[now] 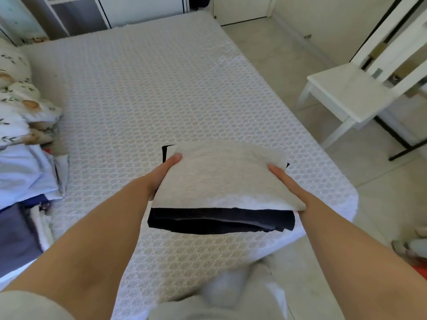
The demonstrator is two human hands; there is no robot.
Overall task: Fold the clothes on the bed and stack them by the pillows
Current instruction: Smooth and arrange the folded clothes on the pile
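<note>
Above the white textured bed point(129, 93) we hold a folded stack, pale grey knit garment point(221, 174) over dark navy cloth point(219, 221), left hand point(163, 174) and right hand point(285, 181) each gripping a side. Folding looks done; carrying it to the floral pillows point(16, 88) remains.

Bedroom, domestic. Evidence: bed point(143, 93) with patterned white cover; floral pillows point(16, 88); white chair point(346, 93); tiled floor point(288, 54); white cupboard point(76, 12).

No readable text, label, brand, number or sign is seen; coloured marks on a far shelf edge point(34, 39) are too blurred.
</note>
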